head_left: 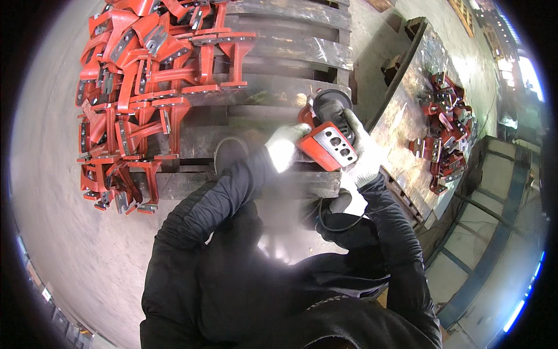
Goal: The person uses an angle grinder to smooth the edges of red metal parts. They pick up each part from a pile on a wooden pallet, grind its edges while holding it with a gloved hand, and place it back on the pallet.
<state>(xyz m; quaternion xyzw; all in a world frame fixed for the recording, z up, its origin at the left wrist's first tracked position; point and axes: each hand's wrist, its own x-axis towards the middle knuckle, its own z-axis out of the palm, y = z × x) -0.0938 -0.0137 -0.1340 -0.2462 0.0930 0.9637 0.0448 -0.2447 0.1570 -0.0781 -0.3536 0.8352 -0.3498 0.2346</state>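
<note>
I hold a red metal bracket (327, 145) with a grey machined face and several holes, in front of my chest. My left hand (283, 145), in a white glove, grips its left end. My right hand (363, 154), also gloved, wraps the right side and seems to hold a dark angle grinder (330, 104) whose round disc guard sits just above the bracket. A black cable (328, 224) loops down below my hands. Black sleeves cover both forearms.
A large heap of similar red brackets (133, 87) lies on a dark wooden pallet (290, 52) to the upper left. A steel workbench (401, 116) on the right carries another smaller pile of red parts (444, 128). Concrete floor (52, 221) surrounds the pallet.
</note>
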